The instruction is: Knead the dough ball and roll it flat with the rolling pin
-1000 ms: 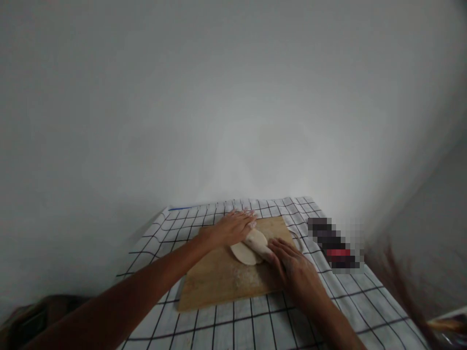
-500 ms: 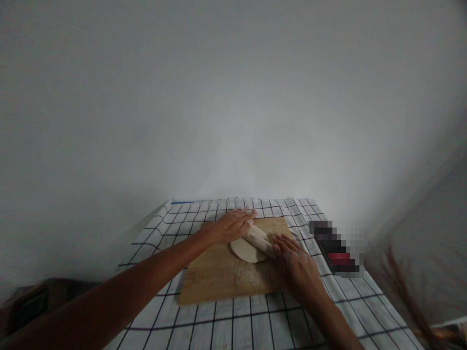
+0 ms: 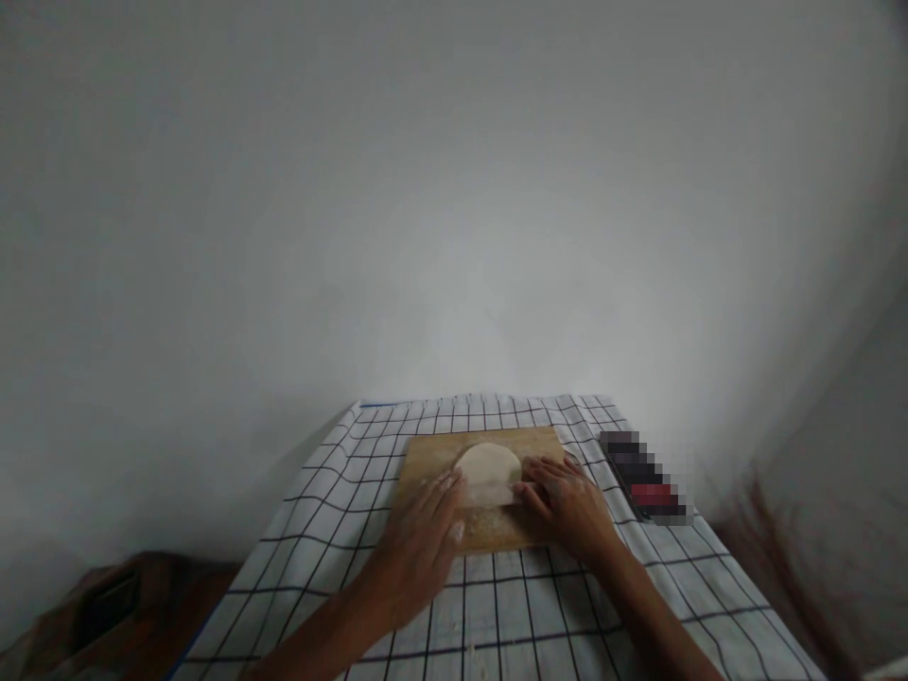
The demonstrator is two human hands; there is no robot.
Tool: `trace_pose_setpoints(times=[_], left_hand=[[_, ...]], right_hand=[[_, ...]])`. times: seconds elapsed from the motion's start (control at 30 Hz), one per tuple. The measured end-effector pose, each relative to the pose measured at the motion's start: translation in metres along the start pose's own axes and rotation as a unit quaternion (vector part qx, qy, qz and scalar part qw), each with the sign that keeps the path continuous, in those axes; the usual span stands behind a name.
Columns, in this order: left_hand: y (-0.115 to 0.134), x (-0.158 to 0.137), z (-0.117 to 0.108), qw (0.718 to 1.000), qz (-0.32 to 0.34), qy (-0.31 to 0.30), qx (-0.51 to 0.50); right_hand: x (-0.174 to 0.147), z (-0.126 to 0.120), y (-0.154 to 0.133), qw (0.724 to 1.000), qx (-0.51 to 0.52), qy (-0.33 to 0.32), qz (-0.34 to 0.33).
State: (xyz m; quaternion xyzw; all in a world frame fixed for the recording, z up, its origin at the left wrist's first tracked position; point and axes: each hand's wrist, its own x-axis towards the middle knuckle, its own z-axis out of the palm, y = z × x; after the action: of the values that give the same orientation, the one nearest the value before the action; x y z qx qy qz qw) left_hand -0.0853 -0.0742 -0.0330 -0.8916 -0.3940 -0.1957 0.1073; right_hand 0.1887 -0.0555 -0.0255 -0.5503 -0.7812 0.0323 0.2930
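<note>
A pale rolling pin (image 3: pixel 487 494) lies crosswise over the near part of a round, flat piece of dough (image 3: pixel 488 462). The dough rests on a wooden board (image 3: pixel 497 541) dusted with flour. Over the pin's left end is my left hand (image 3: pixel 424 522), fingers pointing forward and thumb on the near side. My right hand (image 3: pixel 564 499) is around the other end, its fingers bent loosely over it. Both ends of the pin are hidden under the hands. Flour whitens the fingers.
A white cloth with dark grid lines (image 3: pixel 454 605) covers the table under the board. To the right lies a dark and red object (image 3: pixel 642 478), blurred by pixels. A plain wall (image 3: pixel 454 236) stands behind; a brown object (image 3: pixel 120 605) is low at the left.
The rolling pin has turned from slanting to crosswise and now lies nearer to me. My left hand has come back from the board's far side; more of the dough's far half shows.
</note>
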Motion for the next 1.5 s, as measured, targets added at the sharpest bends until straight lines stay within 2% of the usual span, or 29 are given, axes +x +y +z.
trace_pose_setpoints(times=[0.1,0.2,0.37,0.53,0.63,0.7,0.83,0.97,1.1,1.2,1.3,1.4,1.5], left_hand=[[-0.001,-0.003,-0.003,1.0,0.017,-0.012,0.009],[-0.019,0.019,0.0,0.999,0.028,-0.038,0.004],[-0.05,0.099,0.013,0.988,0.062,-0.136,-0.041],[-0.048,0.189,0.042,0.961,0.083,-0.233,-0.124],[-0.046,0.219,0.059,0.947,0.087,-0.258,-0.172],[-0.049,0.222,0.065,0.943,0.085,-0.261,-0.186],[-0.059,0.198,0.058,0.951,0.063,-0.235,-0.192],[-0.07,0.153,0.038,0.962,0.037,-0.219,-0.156],[-0.072,0.104,0.024,0.978,0.006,-0.156,-0.141],[-0.061,0.068,0.014,0.987,-0.003,-0.098,-0.129],[-0.038,0.035,0.0,0.992,-0.01,-0.074,-0.104],[-0.018,0.005,-0.013,0.991,-0.019,-0.075,-0.105],[-0.019,-0.014,-0.023,0.976,-0.068,-0.112,-0.176]], right_hand=[[-0.009,-0.001,-0.001,1.0,0.015,-0.003,0.0],[-0.017,0.0,-0.003,1.0,0.027,0.003,-0.001],[-0.019,0.003,-0.005,0.998,0.048,0.027,0.0],[-0.019,0.007,-0.003,0.996,0.081,0.035,0.01],[-0.021,0.007,-0.003,0.993,0.108,0.031,0.037],[-0.022,0.008,-0.004,0.992,0.118,0.026,0.043],[-0.019,0.007,-0.005,0.993,0.109,0.03,0.025],[-0.008,0.002,-0.008,0.997,0.069,0.03,0.017],[-0.002,-0.001,-0.01,0.998,0.05,0.012,0.021],[-0.003,-0.001,-0.011,0.999,0.037,0.017,0.006],[-0.005,0.0,-0.01,0.999,0.014,0.031,-0.007],[-0.007,0.001,-0.008,0.999,-0.015,0.027,-0.015],[-0.007,0.004,-0.002,0.999,-0.031,0.017,-0.024]])
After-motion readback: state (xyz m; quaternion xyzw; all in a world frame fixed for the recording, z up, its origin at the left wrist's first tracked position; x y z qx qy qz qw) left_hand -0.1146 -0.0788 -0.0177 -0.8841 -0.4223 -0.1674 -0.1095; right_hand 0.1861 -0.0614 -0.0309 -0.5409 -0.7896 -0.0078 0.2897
